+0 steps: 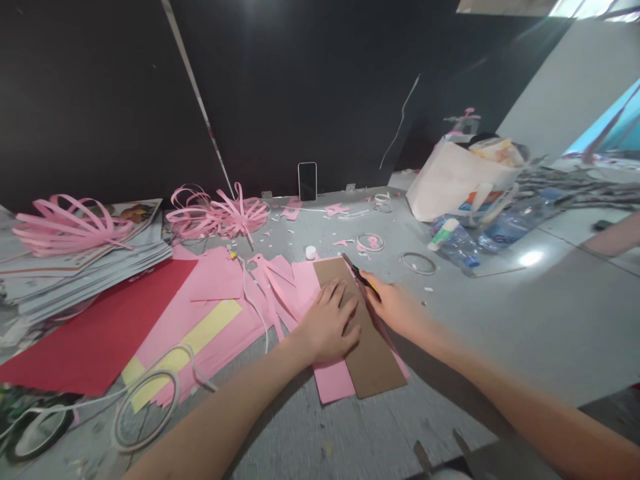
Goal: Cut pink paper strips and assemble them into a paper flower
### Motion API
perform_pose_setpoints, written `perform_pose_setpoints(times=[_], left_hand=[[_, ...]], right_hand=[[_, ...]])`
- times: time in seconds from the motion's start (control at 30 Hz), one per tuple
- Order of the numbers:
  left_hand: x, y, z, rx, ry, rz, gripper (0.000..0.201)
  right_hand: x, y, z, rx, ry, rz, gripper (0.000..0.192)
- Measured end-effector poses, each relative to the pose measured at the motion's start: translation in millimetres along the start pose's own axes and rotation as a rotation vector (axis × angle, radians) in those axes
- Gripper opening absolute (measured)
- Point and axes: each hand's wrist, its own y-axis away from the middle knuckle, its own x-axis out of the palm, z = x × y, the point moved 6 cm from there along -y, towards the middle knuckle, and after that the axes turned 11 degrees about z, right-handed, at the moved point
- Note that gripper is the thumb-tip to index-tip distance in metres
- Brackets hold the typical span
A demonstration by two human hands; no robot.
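- Left hand (334,323): laid palm down, fingers spread, pressing on the brown board (377,357); nothing is gripped.
- Right hand (384,298): closed around a black-and-yellow cutter (369,281), held at the far right edge of the board.
- Board: flat on the desk (500,327), slanting from far left to near right, on top of a pink sheet (336,383). The sheet shows widely to the left and as a thin margin to the right.
- Left of the hands: overlapping pink paper (215,273), a yellow strip (200,337) on it, and a red sheet (100,333) beyond to the left.
- Far left: looped pink strips (75,230) on a paper stack (95,270); a second looped bunch (240,217) to its right.
- Far side: a phone (307,181) upright by the dark wall (300,87); a white cap (311,253) just beyond the board.
- Far right: a white bag (453,180), with a glue stick (443,235) and plastic bottles (515,227) in front. A tape ring (420,272) lies nearer the right hand.
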Motion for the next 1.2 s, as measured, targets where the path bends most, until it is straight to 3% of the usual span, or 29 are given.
perform_pose_setpoints(times=[0.57,1.2], left_hand=[[0.5,0,0,0.016,0.001,-0.041,0.055],[-2.2,0,0,0.018,0.000,-0.036,0.056]], right_hand=[[-8,5,11,0.013,0.018,0.018,0.050],[-6,11,5,-0.014,-0.006,0.003,0.049]])
